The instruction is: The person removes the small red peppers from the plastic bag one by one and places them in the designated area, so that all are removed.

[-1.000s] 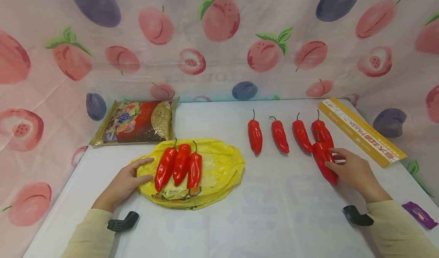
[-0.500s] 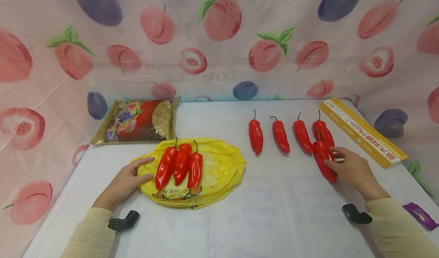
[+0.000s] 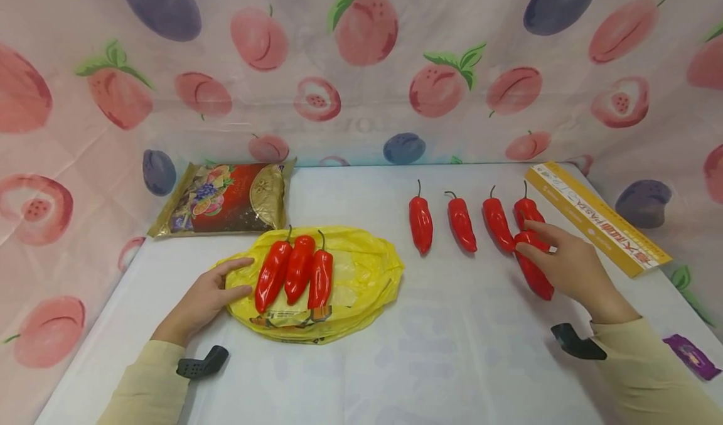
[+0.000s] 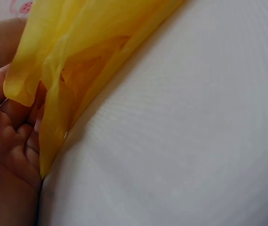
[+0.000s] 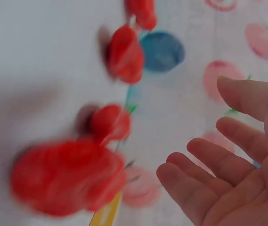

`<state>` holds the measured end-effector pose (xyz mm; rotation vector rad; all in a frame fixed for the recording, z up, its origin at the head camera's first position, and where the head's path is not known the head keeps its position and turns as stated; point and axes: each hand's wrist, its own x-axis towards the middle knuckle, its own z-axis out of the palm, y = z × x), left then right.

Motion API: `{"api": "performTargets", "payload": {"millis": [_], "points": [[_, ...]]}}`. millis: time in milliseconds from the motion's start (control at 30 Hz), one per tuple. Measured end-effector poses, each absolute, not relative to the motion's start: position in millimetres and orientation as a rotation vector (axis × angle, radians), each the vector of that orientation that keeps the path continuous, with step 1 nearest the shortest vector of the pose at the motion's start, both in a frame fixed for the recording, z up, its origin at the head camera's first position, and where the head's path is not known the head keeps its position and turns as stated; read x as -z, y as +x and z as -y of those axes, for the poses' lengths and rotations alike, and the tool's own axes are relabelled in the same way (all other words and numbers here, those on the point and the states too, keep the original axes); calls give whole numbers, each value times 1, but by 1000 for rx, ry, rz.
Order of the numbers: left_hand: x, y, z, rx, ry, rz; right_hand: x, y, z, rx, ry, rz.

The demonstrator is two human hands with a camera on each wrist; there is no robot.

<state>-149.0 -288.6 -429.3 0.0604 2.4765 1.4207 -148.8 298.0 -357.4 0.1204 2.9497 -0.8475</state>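
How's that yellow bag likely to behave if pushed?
The yellow bag looks thin and crinkled, so it would probably bunch up rather than slide stiffly. The three red peppers on top look glossy and rounded, so they might roll or slip as it folds.

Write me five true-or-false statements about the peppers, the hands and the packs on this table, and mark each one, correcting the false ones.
1. Three red peppers lie on the yellow bag. True.
2. The right hand rests on the yellow bag. False: it is at the frontmost loose pepper, well to the right of the bag.
3. The left hand touches the left side of the yellow bag. True.
4. The purple packet lies among the three peppers on the bag. False: it lies near the right edge of the table, beside the right sleeve.
5. Five red peppers are off the bag. True.
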Motion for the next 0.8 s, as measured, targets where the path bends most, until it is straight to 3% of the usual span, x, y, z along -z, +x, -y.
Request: {"api": "performTargets", "payload": {"millis": [300,800], "points": [[431,-150,289,-1426,65,-2478,344,-152,-241,941,-92,-2911],[430,-150,288,-1424,49,-2464,358,-161,-139,1050,-499,-2846]]}}
